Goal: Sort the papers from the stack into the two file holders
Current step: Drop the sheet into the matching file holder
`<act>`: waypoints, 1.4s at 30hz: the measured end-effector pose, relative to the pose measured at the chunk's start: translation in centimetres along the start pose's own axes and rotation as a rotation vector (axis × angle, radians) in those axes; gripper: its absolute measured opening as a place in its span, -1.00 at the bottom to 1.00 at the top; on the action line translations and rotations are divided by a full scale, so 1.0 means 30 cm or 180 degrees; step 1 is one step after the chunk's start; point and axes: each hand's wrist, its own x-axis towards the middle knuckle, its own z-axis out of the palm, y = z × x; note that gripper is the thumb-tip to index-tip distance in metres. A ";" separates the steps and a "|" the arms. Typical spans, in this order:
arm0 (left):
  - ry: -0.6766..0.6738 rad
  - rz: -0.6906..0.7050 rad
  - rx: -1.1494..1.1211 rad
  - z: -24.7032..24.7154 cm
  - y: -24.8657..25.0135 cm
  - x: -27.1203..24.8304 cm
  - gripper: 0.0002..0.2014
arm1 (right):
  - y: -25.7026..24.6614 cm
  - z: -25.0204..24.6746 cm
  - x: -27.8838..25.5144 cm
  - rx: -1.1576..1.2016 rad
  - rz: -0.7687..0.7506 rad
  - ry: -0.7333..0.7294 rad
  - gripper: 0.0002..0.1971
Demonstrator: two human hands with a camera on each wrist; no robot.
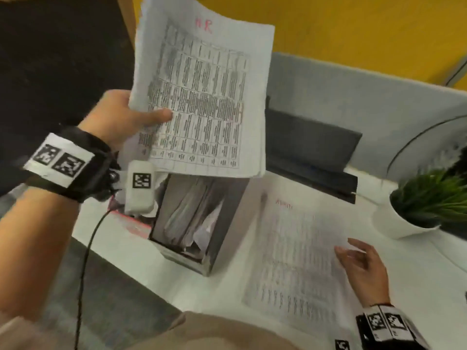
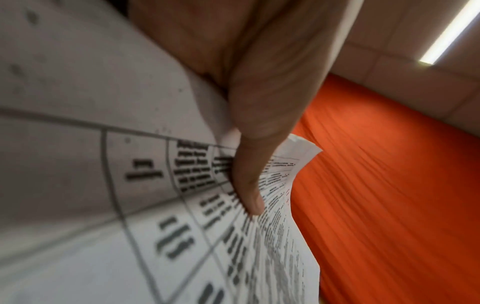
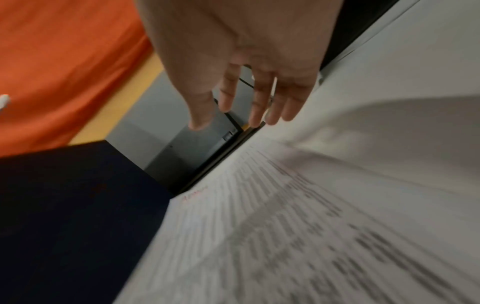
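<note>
My left hand (image 1: pixel 131 117) grips a thin bundle of printed papers (image 1: pixel 202 97) headed in red "HR", held upright above a grey file holder (image 1: pixel 225 238) that has several papers inside. The thumb (image 2: pixel 249 185) presses on the printed table of the bundle (image 2: pixel 130 205). A second file holder with a red edge (image 1: pixel 134 226) is mostly hidden behind my left wrist. The paper stack (image 1: pixel 295 263) lies flat on the white table, its top sheet headed in red. My right hand (image 1: pixel 361 261) hovers open over the stack's right edge, fingers (image 3: pixel 257 107) spread above the stack (image 3: pixel 285 236).
A dark laptop (image 1: pixel 310 147) stands behind the holder against a grey partition (image 1: pixel 353 92). A potted green plant in a white pot (image 1: pixel 414 213) sits at the right. A black cable (image 1: pixel 86 261) hangs from my left wrist. The table's front edge (image 1: pixel 141 274) runs diagonally at the left.
</note>
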 end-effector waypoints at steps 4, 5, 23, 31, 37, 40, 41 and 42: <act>0.0261 -0.0455 0.0604 -0.143 -0.094 0.077 -0.76 | 0.098 -0.004 -0.017 -0.0965 0.0259 0.0079 -0.44; 0.0201 -0.0596 0.0930 -0.151 -0.114 0.096 -0.71 | 0.114 -0.003 -0.019 -0.1196 0.0369 0.0016 -0.36; -0.0627 -0.0431 0.3081 0.186 -0.293 0.159 -0.46 | 0.152 0.027 -0.057 -0.1555 0.0730 -0.0449 -0.16; 0.0479 0.0928 0.1980 0.180 -0.027 0.057 -0.80 | 0.124 0.035 -0.059 -0.1342 0.0743 -0.0551 -0.18; 0.0209 0.2241 0.0450 0.421 0.184 -0.173 -0.87 | 0.128 0.023 -0.072 -0.1249 0.0628 -0.0662 -0.23; -0.0545 0.2149 0.0357 0.634 0.137 -0.269 -0.87 | 0.133 0.019 -0.082 -0.1321 0.0636 -0.0674 -0.27; -0.0799 0.1944 0.0486 0.706 0.102 -0.289 -0.86 | 0.134 0.018 -0.085 -0.1327 0.0642 -0.0679 -0.27; -0.1050 0.1684 0.0672 0.771 0.058 -0.299 -0.85 | 0.135 0.015 -0.088 -0.1317 0.0653 -0.0689 -0.28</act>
